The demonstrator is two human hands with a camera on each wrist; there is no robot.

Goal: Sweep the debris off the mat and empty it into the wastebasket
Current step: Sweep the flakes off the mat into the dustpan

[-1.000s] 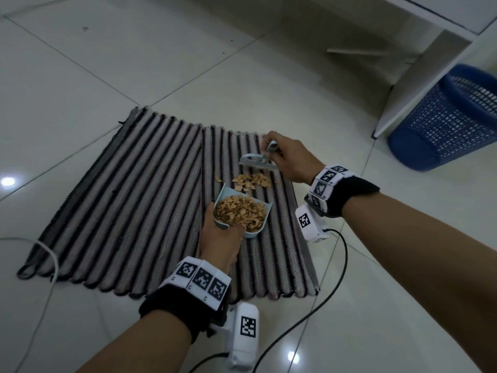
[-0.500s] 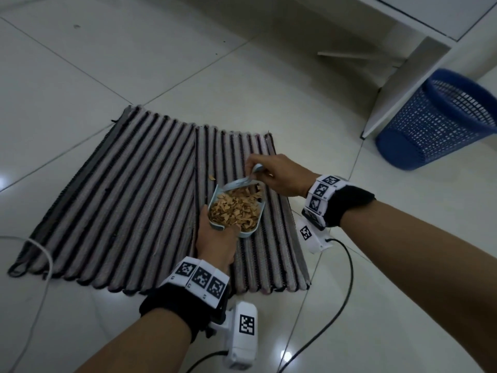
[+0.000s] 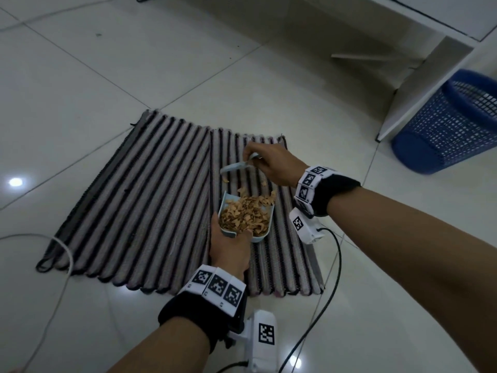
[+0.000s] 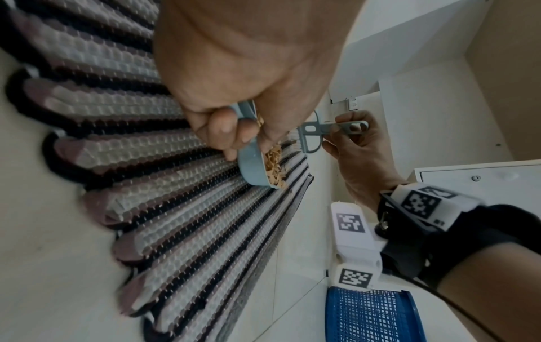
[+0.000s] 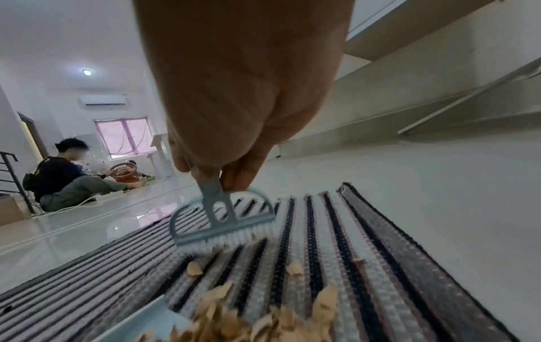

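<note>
A striped mat (image 3: 150,200) lies flat on a pale tiled floor (image 3: 134,63), seen from above by the person kneeling at its near edge. The left hand (image 3: 228,249) curls its fingers round the back of a small pale-blue dustpan (image 3: 262,239), which rests on the mat's right side heaped with tan debris (image 3: 246,215) — dry, curled flakes, possibly shells or husks. The right hand (image 3: 271,164) pinches the thin handle of a small blue brush (image 5: 222,219) between thumb and fingertips; its white bristles meet the mat just beyond the pan's open mouth. A few loose flakes (image 5: 194,269) lie on the ridges between brush and pan. A blue mesh wastebasket (image 3: 454,127) stands well apart to the right, beside a white furniture leg (image 3: 419,87). The flakes look very light and loose, so they would likely scatter or catch in the mat's grooves under a hard stroke; short, gentle strokes toward the pan seem wise. The pan looks stiff, light plastic and is piled above its rim, so it is best held at the back as now and kept level on the way to the basket. The mat is soft and ribbed and may shift or bunch if dragged. In the right wrist view, another person (image 5: 61,180) sits on the floor far behind.
</note>
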